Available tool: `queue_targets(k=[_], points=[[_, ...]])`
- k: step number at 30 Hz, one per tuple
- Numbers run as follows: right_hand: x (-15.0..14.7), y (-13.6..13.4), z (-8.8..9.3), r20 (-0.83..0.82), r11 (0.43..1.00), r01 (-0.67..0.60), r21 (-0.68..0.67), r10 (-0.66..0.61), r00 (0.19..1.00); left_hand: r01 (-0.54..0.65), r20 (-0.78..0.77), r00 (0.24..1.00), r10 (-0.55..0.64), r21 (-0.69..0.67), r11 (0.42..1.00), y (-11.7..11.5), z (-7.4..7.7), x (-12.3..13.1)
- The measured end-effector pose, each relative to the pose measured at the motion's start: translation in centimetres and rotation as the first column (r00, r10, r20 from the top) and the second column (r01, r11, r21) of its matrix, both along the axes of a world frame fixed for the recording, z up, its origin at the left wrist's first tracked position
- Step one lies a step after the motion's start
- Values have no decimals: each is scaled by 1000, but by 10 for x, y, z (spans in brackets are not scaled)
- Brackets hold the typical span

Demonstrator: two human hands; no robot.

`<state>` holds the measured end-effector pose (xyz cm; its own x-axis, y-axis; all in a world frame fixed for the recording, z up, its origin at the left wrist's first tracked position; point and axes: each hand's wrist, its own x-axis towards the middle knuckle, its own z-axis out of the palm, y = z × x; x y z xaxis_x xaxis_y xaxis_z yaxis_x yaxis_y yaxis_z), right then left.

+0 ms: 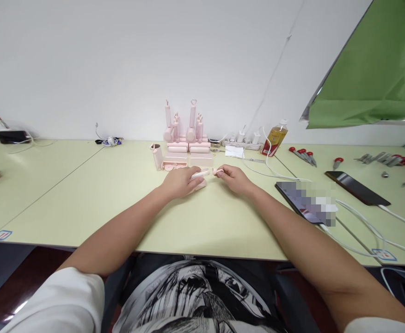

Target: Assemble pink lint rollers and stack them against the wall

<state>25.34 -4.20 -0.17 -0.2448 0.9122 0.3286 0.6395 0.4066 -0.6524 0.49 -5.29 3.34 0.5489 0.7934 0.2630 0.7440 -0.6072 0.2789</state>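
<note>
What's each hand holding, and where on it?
Left hand grips a slim pale tube by one end; right hand pinches a small pink piece.

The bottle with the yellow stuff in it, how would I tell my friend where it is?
Find the long pale green table and follow its back edge, by the white wall, to the right of the pink stack. Just past the white power strip, beyond the right hand, is the bottle. Only it is see-through, with orange-yellow liquid and a white cap.
</note>
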Motion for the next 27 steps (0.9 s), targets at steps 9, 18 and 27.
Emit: queue_targets(k=[9, 18, 27], points=[[-11, -21, 19, -63, 982, -186, -29, 184, 981, 113, 16, 993, -113, -11, 994, -2, 6, -5], [-14, -28, 25, 27, 981, -192, -14, 192, 981, 195, -44, 980, -194, 14, 981, -3, 11, -10], [-17, -34, 28, 105, 983, -174, 63, 167, 980, 205, -101, 975, -200, 45, 978, -2, 13, -11]])
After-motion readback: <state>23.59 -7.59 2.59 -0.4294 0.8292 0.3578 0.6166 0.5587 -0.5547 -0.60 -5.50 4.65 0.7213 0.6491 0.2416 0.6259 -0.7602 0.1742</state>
